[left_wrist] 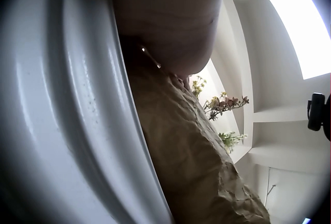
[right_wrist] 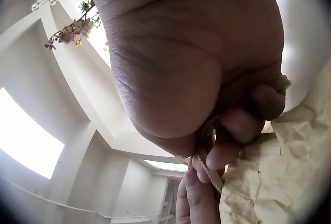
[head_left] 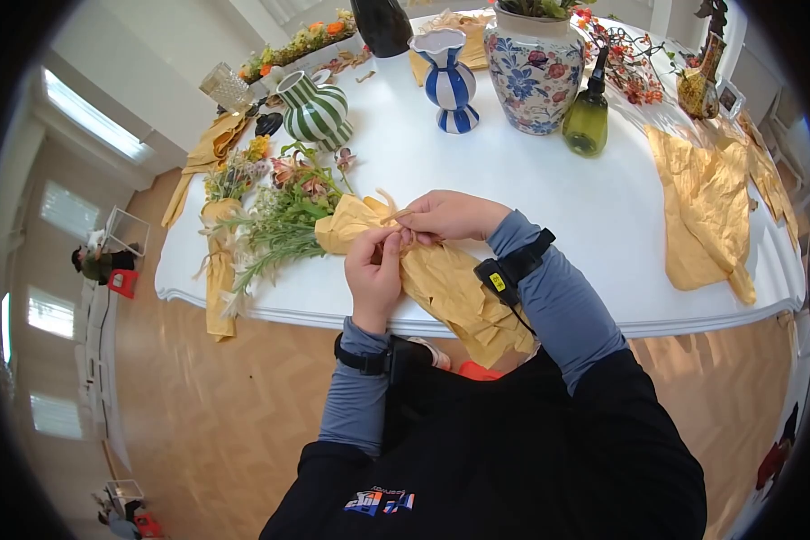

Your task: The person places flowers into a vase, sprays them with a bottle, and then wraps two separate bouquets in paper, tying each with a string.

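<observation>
A bouquet of flowers and greenery [head_left: 288,211] lies on the table, its stems wrapped in crumpled tan paper [head_left: 454,292]. Both hands meet at the gathered waist of this wrap. My right hand [head_left: 454,216] has its fingers curled in and grips a thin tan ribbon [right_wrist: 211,175], seen looping between the fingertips in the right wrist view. From the near side, my left hand [head_left: 373,283] pinches the ribbon with thumb and fingertips close against the right fingers. The paper's lower end hangs over the table edge toward my body. In the left wrist view the palm hides the fingertips.
A second wrapped bouquet [head_left: 220,243] lies to the left. Behind stand a green-striped vase [head_left: 315,110], a blue-striped vase [head_left: 450,85], a floral vase [head_left: 533,81] and a green bottle [head_left: 587,121]. Loose tan paper [head_left: 702,211] drapes at the right of the white table [head_left: 594,207].
</observation>
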